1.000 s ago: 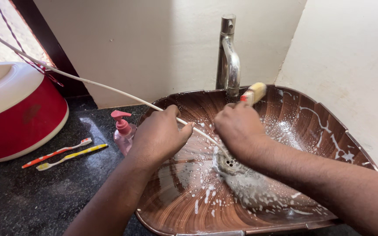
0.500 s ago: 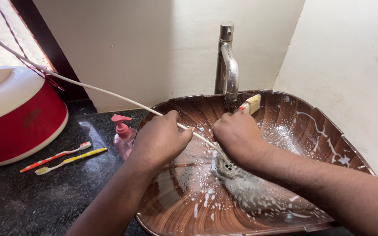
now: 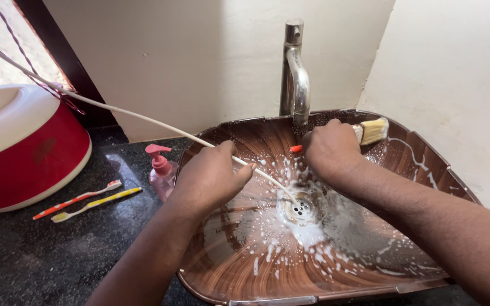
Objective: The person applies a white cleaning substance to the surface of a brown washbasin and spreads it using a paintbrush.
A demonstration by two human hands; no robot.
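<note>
Left hand (image 3: 211, 175) grips white tube (image 3: 143, 119); right hand (image 3: 330, 150) grips brush (image 3: 370, 131).

Pink pump bottle (image 3: 160, 171) beside sink (image 3: 426, 164)

The right hand (image 3: 330, 150) covers most of the paintbrush (image 3: 372, 131); only its bristles and an orange handle tip show. The left hand (image 3: 211, 178) hides a short stretch of the thin white tube (image 3: 126, 114), which exits at the left edge. That edge also cuts off the red container (image 3: 26, 153). Both forearms leave the picture below.
</note>
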